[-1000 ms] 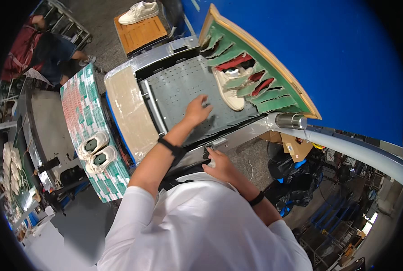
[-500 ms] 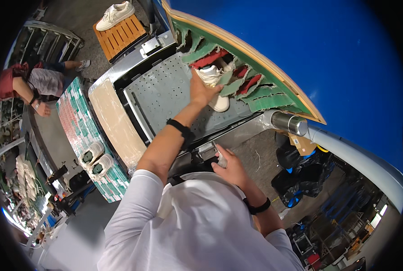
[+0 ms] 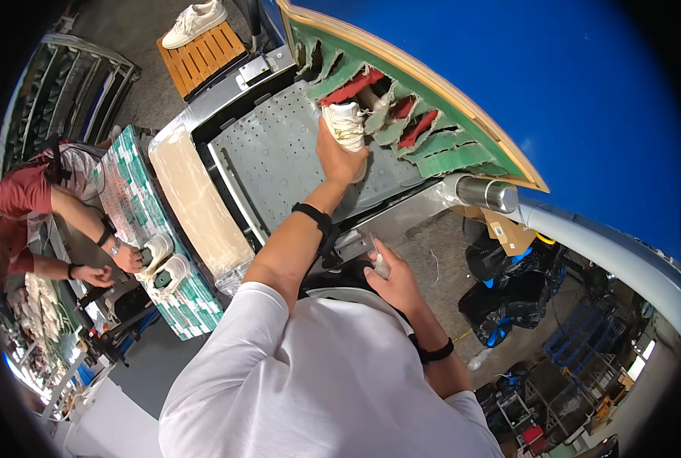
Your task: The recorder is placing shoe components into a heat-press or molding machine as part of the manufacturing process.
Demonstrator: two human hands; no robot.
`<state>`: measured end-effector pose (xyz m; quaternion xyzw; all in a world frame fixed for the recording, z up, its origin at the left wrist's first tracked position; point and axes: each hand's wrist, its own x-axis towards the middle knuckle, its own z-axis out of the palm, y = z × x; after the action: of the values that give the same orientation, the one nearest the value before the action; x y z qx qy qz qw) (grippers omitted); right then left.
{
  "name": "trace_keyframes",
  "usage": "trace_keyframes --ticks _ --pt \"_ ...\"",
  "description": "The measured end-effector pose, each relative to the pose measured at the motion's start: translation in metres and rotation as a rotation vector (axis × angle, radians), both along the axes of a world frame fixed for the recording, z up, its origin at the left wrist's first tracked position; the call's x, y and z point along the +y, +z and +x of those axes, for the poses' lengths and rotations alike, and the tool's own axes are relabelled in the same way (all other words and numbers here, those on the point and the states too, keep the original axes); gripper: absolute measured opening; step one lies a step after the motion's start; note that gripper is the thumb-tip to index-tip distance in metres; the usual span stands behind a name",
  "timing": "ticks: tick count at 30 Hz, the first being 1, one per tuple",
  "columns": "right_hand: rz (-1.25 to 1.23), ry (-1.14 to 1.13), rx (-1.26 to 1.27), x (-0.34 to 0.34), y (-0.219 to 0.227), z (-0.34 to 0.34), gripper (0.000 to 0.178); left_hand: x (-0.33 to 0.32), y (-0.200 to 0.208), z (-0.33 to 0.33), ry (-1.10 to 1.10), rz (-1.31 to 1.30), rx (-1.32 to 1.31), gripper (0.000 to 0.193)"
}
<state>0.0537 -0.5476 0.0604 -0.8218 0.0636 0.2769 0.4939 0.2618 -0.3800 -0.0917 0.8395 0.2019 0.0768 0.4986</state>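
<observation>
My left hand [image 3: 339, 156] is closed around a cream lace-up sneaker [image 3: 346, 126], just in front of the ragged green and red strip curtain [image 3: 401, 126]. Part of a pale sole shows below that hand; whether it belongs to a second shoe I cannot tell. Beneath lies the grey perforated conveyor plate [image 3: 268, 156]. Nearer my body, my right hand [image 3: 397, 286] is closed on a small greyish tool [image 3: 381, 265] with a thin tip, its kind unclear.
At left, a co-worker's hand [image 3: 130, 258] touches a pair of cream shoes [image 3: 171, 273] on a green-and-white taped board [image 3: 191, 317]. Another sneaker [image 3: 194, 24] sits on a slatted wooden stool [image 3: 203, 57]. A metal roller [image 3: 485, 193] and black bags [image 3: 500, 305] are at right.
My left hand has drawn the sneaker slightly left, out from the strips. The co-worker has leaned in and reached the pair of shoes. My right hand has barely moved.
</observation>
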Motion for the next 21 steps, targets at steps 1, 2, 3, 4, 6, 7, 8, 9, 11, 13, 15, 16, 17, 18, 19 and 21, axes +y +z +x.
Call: trace_keyframes --ticks 1,2,3,4,6,7,8,9,11,13,15,16,17,18,19,21 --pt "0.000 -0.009 -0.024 0.002 -0.001 -0.003 0.065 0.010 0.000 -0.001 -0.041 -0.076 0.024 0.128" --pt "0.000 -0.001 -0.033 0.003 -0.002 -0.007 0.065 0.019 0.000 -0.008 -0.034 0.026 0.054 0.122" --pt "0.005 -0.024 -0.030 0.004 -0.002 -0.009 0.064 0.035 0.005 -0.010 -0.026 0.030 0.045 0.122" --pt "0.013 -0.045 -0.024 0.008 -0.003 -0.013 0.063 0.055 0.012 -0.015 -0.133 -0.175 0.106 0.119" --pt "0.027 -0.038 -0.053 0.015 -0.004 -0.016 0.062 0.090 0.037 -0.033 -0.241 -0.462 0.236 0.099" --pt "0.033 -0.044 -0.076 0.021 -0.004 -0.015 0.061 0.108 0.052 -0.045 -0.222 -0.451 0.227 0.099" --pt "0.017 -0.044 -0.077 0.027 -0.003 -0.016 0.059 0.128 0.067 -0.058 -0.256 -0.753 0.306 0.090" --pt "0.054 -0.065 -0.054 0.036 0.000 -0.016 0.058 0.148 0.084 -0.074 -0.291 -1.057 0.380 0.080" --pt "0.102 -0.023 -0.036 0.050 -0.012 -0.018 0.057 0.184 0.103 -0.123 -0.172 -1.174 0.452 0.068" --pt "0.162 0.047 -0.063 0.068 -0.019 -0.021 0.058 0.210 0.118 -0.171 -0.097 -1.023 0.279 0.074" --pt "0.163 0.155 -0.111 0.093 -0.023 -0.023 0.061 0.229 0.130 -0.212 -0.010 -0.670 0.136 0.091" --pt "0.174 0.183 -0.108 0.107 -0.022 -0.024 0.061 0.235 0.124 -0.231 0.078 -0.472 0.058 0.096" --pt "0.162 0.268 -0.140 0.120 -0.021 -0.024 0.062 0.240 0.117 -0.247 0.164 -0.273 -0.012 0.100" --pt "0.147 0.349 -0.172 0.133 -0.020 -0.026 0.063 0.245 0.118 -0.259 0.230 -0.077 0.021 0.111" --pt "0.150 0.369 -0.166 0.146 -0.018 -0.027 0.063 0.250 0.112 -0.272 0.273 0.070 0.109 0.112" --pt "0.119 0.488 -0.142 0.171 -0.016 -0.029 0.065 0.262 0.107 -0.293 0.266 0.005 0.198 0.112"
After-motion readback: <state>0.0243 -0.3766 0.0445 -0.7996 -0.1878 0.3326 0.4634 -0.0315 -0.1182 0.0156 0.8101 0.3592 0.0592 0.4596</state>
